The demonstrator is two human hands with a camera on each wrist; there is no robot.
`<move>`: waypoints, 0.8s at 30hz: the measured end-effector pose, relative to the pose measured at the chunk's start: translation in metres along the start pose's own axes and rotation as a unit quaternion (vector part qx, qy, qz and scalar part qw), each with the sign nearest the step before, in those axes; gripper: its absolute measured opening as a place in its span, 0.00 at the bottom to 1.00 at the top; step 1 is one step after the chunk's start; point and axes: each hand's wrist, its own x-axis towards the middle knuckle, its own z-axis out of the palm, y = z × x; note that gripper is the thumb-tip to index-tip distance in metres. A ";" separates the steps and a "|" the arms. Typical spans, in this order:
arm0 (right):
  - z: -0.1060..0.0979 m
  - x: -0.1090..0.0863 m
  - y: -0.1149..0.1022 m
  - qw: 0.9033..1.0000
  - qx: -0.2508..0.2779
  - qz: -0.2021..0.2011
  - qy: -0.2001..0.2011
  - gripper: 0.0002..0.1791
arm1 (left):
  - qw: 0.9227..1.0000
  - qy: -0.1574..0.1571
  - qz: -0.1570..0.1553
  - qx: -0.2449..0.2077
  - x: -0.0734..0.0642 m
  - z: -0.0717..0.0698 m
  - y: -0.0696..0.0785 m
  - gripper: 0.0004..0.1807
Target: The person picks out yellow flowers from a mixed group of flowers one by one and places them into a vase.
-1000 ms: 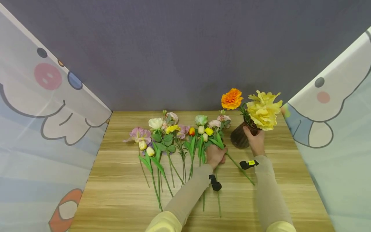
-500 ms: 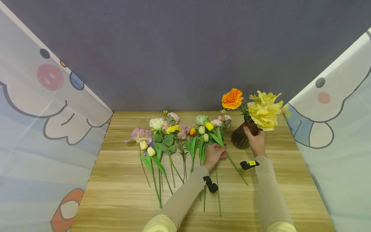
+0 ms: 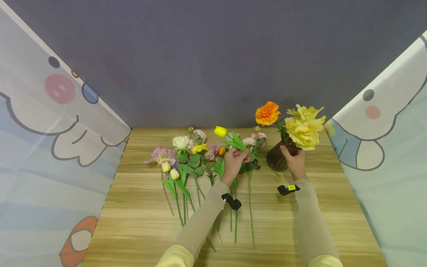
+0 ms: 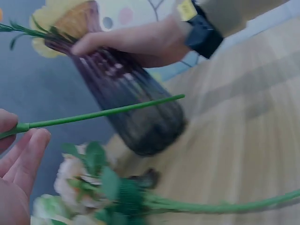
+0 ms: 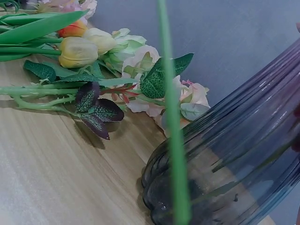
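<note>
My left hand (image 3: 234, 163) pinches the green stem of a yellow tulip (image 3: 220, 131), held above the other flowers with its bloom toward the back left. In the left wrist view the tulip's bare stem (image 4: 108, 111) points away from my fingers and crosses in front of the vase. With my right hand (image 3: 295, 163) I grip a dark ribbed glass vase (image 3: 276, 157) near its mouth, and it leans to the right. An orange flower (image 3: 267, 113) and a large pale yellow flower (image 3: 305, 128) stand in it. The right wrist view shows stems (image 5: 229, 187) through the glass.
Loose flowers lie left of the vase on the wooden table (image 3: 133, 222): pink roses (image 3: 258, 137), a white rose (image 3: 181, 142), pale tulips (image 3: 175, 174) and a purple flower (image 3: 163, 155). A grey wall (image 3: 213, 74) rises behind, with printed cloth at both sides.
My left hand has lifted the yellow tulip off the pile and moved up and left, its bloom swinging left. The right hand and the tilted vase have stayed about where they were.
</note>
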 end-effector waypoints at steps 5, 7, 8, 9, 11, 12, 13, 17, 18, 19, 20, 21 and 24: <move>0.002 -0.001 -0.001 1.000 -0.013 0.019 -0.001 0.13 | 0.998 -0.001 0.052 0.025 0.010 -0.009 0.028 0.13; 0.002 -0.001 -0.002 1.000 -0.009 0.025 0.000 0.12 | 0.997 0.001 0.075 0.028 0.014 -0.011 0.041 0.14; 0.002 -0.001 -0.002 1.000 -0.007 0.028 0.001 0.12 | 0.996 0.004 0.088 0.030 0.015 -0.012 0.047 0.14; 0.002 -0.001 -0.002 0.999 -0.004 0.032 0.002 0.11 | 0.995 0.004 0.096 0.029 0.016 -0.012 0.053 0.14; 0.001 0.000 -0.002 0.999 0.001 0.039 0.003 0.10 | 0.993 0.009 0.114 0.024 0.019 -0.014 0.065 0.13; 0.001 -0.001 -0.003 0.999 0.004 0.042 0.004 0.09 | 0.992 0.011 0.124 0.024 0.019 -0.015 0.071 0.13; 0.001 -0.001 -0.003 0.999 0.005 0.045 0.003 0.09 | 0.991 0.015 0.131 0.022 0.020 -0.015 0.077 0.13; 0.001 -0.002 -0.003 0.999 0.014 0.050 0.003 0.09 | 0.987 0.026 0.161 0.015 0.021 -0.015 0.096 0.13; 0.001 -0.002 -0.003 0.999 0.016 0.048 0.004 0.09 | 0.985 0.027 0.167 0.013 0.020 -0.015 0.102 0.13; 0.001 -0.002 -0.003 0.999 0.015 0.045 0.005 0.09 | 0.984 0.027 0.175 0.012 0.019 -0.014 0.108 0.13; 0.002 -0.002 -0.003 0.999 0.016 0.041 0.005 0.08 | 0.983 0.026 0.184 0.009 0.018 -0.012 0.114 0.13; 0.002 -0.002 -0.003 0.999 0.013 0.037 0.005 0.08 | 0.981 0.024 0.190 0.008 0.017 -0.010 0.120 0.13; 0.002 -0.001 -0.002 1.000 0.011 0.028 0.007 0.08 | 0.978 0.020 0.206 0.005 0.012 -0.006 0.135 0.12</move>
